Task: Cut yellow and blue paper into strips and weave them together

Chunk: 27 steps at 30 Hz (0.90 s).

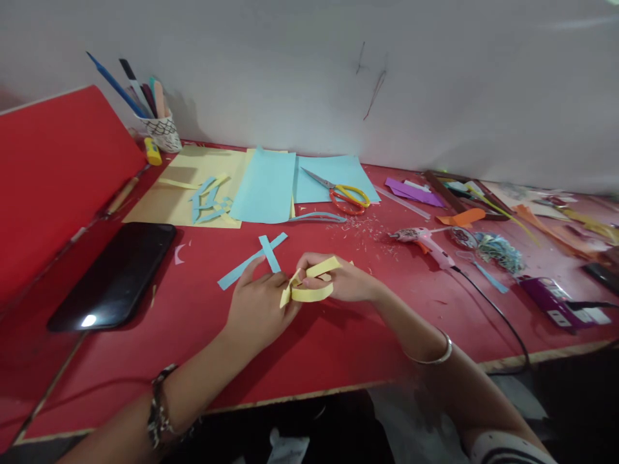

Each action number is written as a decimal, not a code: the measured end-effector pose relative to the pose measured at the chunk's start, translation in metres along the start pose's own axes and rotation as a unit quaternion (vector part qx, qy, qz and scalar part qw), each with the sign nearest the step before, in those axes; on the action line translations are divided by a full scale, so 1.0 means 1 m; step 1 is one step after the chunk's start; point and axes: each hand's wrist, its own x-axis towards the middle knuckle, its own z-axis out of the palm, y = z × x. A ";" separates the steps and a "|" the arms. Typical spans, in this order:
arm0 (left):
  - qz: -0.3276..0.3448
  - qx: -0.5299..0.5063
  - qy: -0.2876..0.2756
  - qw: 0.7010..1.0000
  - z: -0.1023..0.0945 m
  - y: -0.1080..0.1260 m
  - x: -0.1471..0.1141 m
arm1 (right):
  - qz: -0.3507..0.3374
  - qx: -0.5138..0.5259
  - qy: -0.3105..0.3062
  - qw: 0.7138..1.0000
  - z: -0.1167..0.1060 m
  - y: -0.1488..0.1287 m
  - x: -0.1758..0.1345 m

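Between my two hands, above the red table, is a yellow paper strip [312, 294] bent into loops. My left hand [258, 306] pinches its folded left end, index finger raised toward the blue strips. My right hand [348, 281] is closed on the strip from the right, with its fingertips partly hidden by the paper. Just beyond the left hand, two blue paper strips [252, 263] lie crossed on the table. Further back are woven blue and yellow strip pieces [210, 201] on a yellow sheet [159, 205].
Scissors [338, 189] rest on blue sheets [264, 187] at the back. A pink glue gun [428, 243] with a cord lies right, near a purple power strip [551, 303]. A black phone [116, 277] and a pen cup [163, 132] are left. Paper scraps litter the table.
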 end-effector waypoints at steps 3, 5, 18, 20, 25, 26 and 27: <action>0.008 0.010 0.001 1.000 0.001 0.000 0.000 | 0.005 0.040 -0.014 0.999 0.005 -0.001 0.000; 0.008 0.008 0.001 1.000 0.001 0.000 -0.001 | 0.003 0.060 -0.016 0.998 0.006 0.000 0.001; 0.021 0.021 0.041 0.999 0.000 0.000 0.001 | -0.092 -0.123 -0.042 0.987 0.009 -0.008 0.004; 0.020 0.023 0.027 0.999 -0.001 -0.001 0.001 | -0.099 -0.137 -0.060 0.984 0.009 -0.010 0.003; 0.009 0.017 -0.016 1.000 -0.001 -0.001 0.001 | -0.071 -0.142 -0.074 0.985 0.006 -0.013 0.001; 0.006 0.013 -0.025 1.000 -0.001 -0.002 0.001 | -0.074 -0.136 -0.082 0.985 0.006 -0.013 0.001; 0.003 0.007 -0.033 0.999 -0.001 -0.002 0.001 | -0.079 -0.131 -0.089 0.984 0.005 -0.013 0.001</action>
